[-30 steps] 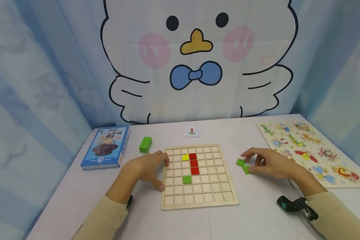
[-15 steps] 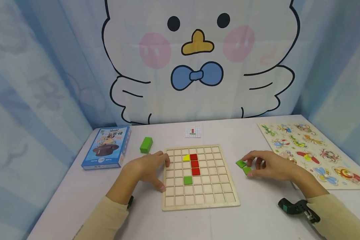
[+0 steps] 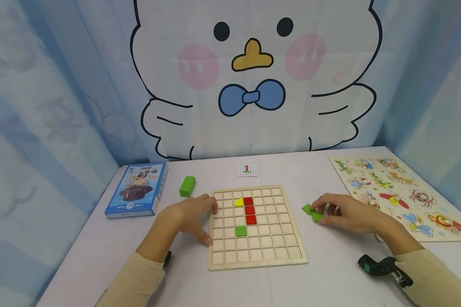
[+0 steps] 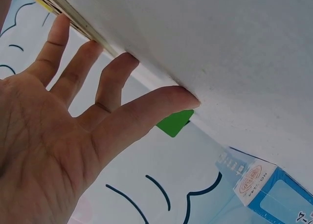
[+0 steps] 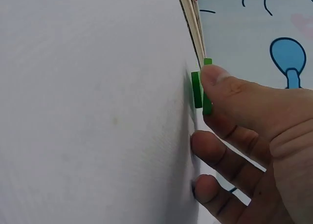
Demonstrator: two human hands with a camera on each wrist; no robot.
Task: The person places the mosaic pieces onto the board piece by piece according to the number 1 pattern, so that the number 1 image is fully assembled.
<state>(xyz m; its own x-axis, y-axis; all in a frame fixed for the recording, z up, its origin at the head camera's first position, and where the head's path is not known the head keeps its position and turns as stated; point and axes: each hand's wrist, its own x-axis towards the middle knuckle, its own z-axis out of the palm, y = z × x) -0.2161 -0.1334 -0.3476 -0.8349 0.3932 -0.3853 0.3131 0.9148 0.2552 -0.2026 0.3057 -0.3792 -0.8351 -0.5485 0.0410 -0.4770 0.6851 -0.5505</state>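
A square wooden grid board [image 3: 258, 266] lies on the table. Three red squares [image 3: 249, 210] form a column on it, with a yellow corner-cut piece [image 3: 239, 202] and a green square [image 3: 240, 231] to their left. My left hand [image 3: 186, 215] rests at the board's left edge, thumb and fingers spread; in the left wrist view the thumb [image 4: 146, 109] reaches the tabletop. My right hand [image 3: 347, 212], right of the board, pinches a green square tile [image 5: 208, 104] between thumb and forefinger. Another green tile [image 3: 307, 209] lies right beside it on the table.
A green block [image 3: 187, 186] stands behind my left hand, near a blue picture box [image 3: 136, 187]. At the back centre lies a small pattern card [image 3: 247, 169]. An animal puzzle board [image 3: 403, 192] lies at the right. A printed curtain [image 3: 249, 128] hangs behind the table.
My right hand has shifted slightly right and toward me, its thumb and forefinger closing on the nearer green tile. The left hand and the pieces on the board stay put.
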